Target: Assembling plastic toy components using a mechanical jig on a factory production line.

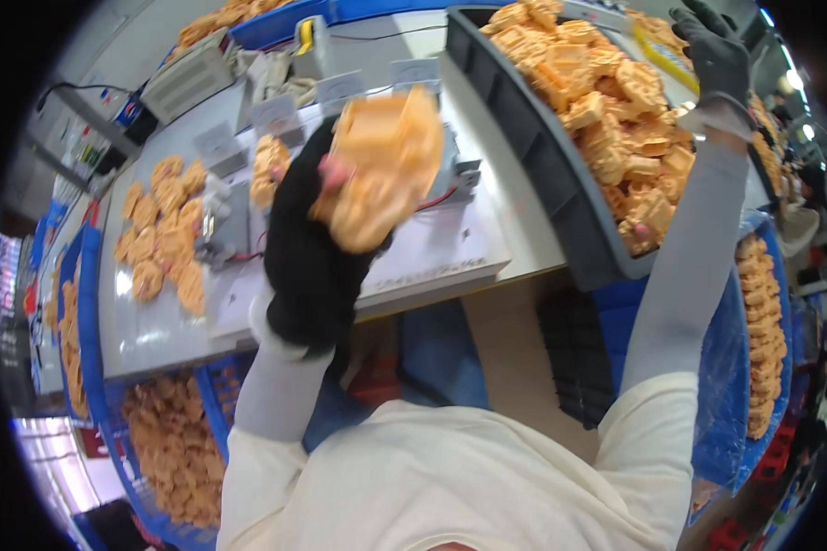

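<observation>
In my black-gloved left hand (308, 253) is an orange moulded plastic piece (386, 147) with a square raised frame and a pinkish spot, blurred by motion. The fingers are closed round its left side, above the white work fixture (432, 262). Stretched out far to the right, my dark-gloved right hand (715, 50) holds nothing and has its fingers apart. It is beyond the right side of a dark grey bin (547, 174) heaped with similar orange pieces (606, 110). Another orange piece (268, 170) rests at the fixture's left part, near a small metal device (222, 225).
Loose orange pieces (161, 220) lie on the table at the left. A blue crate (110, 441) of pieces stands below them, and another blue bin (740, 441) is at my right. A beige electrical box (188, 78) and a yellow-and-white tape roll (308, 41) sit at the back.
</observation>
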Motion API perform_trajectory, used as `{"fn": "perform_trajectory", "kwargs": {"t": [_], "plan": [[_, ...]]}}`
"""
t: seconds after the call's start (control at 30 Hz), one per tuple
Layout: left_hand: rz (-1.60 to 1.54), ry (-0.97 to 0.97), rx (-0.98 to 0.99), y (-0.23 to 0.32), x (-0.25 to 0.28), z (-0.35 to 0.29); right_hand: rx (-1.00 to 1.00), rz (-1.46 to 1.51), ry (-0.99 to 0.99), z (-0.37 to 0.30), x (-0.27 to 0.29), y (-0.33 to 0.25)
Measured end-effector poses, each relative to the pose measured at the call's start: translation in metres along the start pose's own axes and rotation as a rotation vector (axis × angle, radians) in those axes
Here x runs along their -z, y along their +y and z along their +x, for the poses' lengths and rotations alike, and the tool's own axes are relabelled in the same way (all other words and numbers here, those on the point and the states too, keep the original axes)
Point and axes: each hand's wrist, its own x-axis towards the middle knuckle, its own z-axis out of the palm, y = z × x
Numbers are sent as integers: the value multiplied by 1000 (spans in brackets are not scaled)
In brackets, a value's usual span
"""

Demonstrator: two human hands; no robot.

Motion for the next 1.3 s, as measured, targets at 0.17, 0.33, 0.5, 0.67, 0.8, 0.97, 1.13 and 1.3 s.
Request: {"fn": "perform_trajectory", "kwargs": {"t": [0.17,0.33,0.5,0.67,0.8,0.97,1.13,1.3], "plan": [[1260,-183,-1014,11,-2,34,409,-276,-257,-151,-69,-4],[875,-200,-624,45,-30,55,-138,233,-246,-267,-116,-22],[1346,-322,-542,7,-29,92,-121,292,-33,-271,-130,-43],[1725,-171,-550,-26,9,140,-119,386,7,-277,-134,-28],[1852,-119,-445,-35,26,146,-90,404,14,-277,-132,-27],[1883,-127,-317,-35,16,135,-55,375,35,-276,-130,-26],[1982,-168,-223,-40,9,135,-39,386,30,-276,-127,-26],[2101,-186,-246,-39,12,134,0,371,73,-277,-134,-25]]}}
